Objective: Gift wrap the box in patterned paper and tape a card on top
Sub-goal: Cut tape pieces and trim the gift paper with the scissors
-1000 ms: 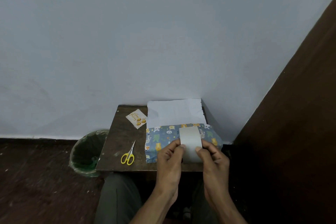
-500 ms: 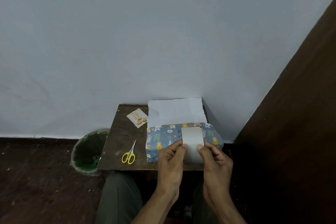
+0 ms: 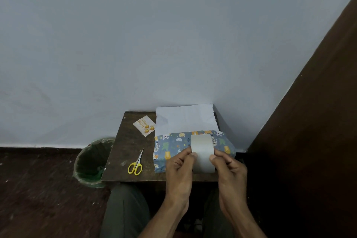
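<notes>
Little has shifted since the earlier frames: both hands have crept slightly up and away from the body, and the pale strip between them now shows a bit more of its length above the fingertips. The left hand (image 3: 180,168) pinches the left edge of the tape roll (image 3: 202,152) between thumb and fingers, and the right hand (image 3: 228,168) pinches the right edge the same way, so the wide tape is held upright over the parcel. My reading is that a length of tape is being drawn out, meant for sealing the paper's seam; nothing is stuck down yet.

The box (image 3: 173,147) lies on the right half of the small table (image 3: 125,152), already covered on its near side by blue patterned paper with little animals. Behind it the white underside of the paper (image 3: 183,118) stands loose against the wall, so that flap is still to be folded over.

Counted: one box, one sheet of wrapping paper, one roll of tape, one birthday card (image 3: 144,125) lying flat near the table's far left corner, one pair of yellow-handled scissors (image 3: 135,164) near the front edge, well apart from the card. One green bin (image 3: 90,162) stands on the floor beside the table. Two hands, both busy.
</notes>
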